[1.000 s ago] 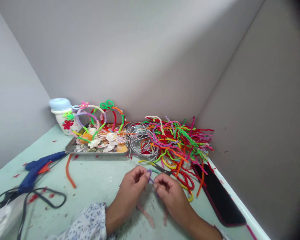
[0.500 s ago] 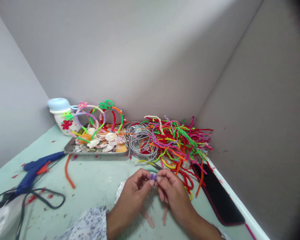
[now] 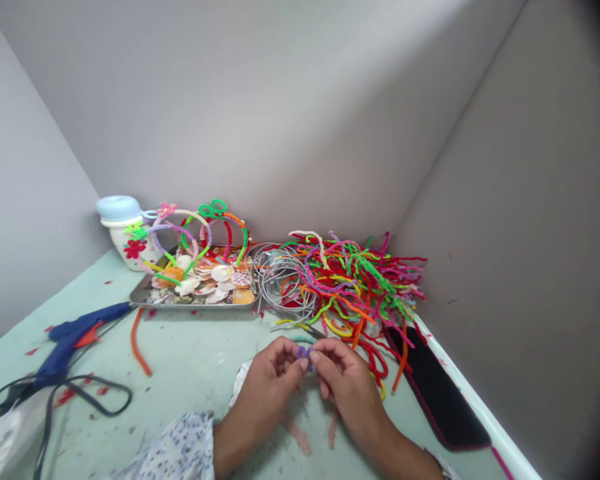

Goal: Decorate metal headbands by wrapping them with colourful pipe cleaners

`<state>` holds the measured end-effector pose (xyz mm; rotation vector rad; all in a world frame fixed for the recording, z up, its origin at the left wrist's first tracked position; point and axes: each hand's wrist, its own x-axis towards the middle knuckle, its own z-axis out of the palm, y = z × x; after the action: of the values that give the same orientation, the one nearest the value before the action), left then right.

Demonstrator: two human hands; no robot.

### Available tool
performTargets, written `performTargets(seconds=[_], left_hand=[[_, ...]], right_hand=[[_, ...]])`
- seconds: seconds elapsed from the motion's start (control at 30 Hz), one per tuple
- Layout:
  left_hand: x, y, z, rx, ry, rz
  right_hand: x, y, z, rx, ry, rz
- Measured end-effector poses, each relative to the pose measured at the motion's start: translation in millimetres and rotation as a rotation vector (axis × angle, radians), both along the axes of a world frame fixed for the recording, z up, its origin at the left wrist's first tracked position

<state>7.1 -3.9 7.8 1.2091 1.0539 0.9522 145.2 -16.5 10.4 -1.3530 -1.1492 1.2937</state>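
Near the front middle of the table, a small looped purple pipe cleaner piece (image 3: pixel 304 353) is pinched between both hands. My left hand (image 3: pixel 267 387) holds its left side with thumb and fingertips. On the right side, my right hand (image 3: pixel 347 380) pinches it the same way. The fingertips of both hands nearly meet and hide part of the piece. Two pinkish strips (image 3: pixel 297 435) lie on the table beneath the hands.
A metal tray (image 3: pixel 195 306) holds shells and colourful headbands. Beside it are wire coils (image 3: pixel 285 283) and a pipe cleaner pile (image 3: pixel 360 273). A blue glue gun (image 3: pixel 63 347) lies left, a black case (image 3: pixel 443 393) right, a lidded white jar (image 3: pixel 130 243) back left.
The purple piece has turned slightly between my fingers, and more of its loops show. Both hands stay almost in the same place.
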Motion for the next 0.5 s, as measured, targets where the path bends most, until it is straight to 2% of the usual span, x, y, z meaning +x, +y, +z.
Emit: performTargets(seconds=[0.27, 0.5], left_hand=[[0.0, -2.1, 4.1, -0.116, -0.063, -0.047], [0.5, -2.1, 4.3, -0.149, -0.157, -0.047]], right_hand=[[0.9, 0.0, -7.4, 0.081, -0.012, -0.015], [3.2, -1.1, -9.0, 0.069, 0.007, 0.006]])
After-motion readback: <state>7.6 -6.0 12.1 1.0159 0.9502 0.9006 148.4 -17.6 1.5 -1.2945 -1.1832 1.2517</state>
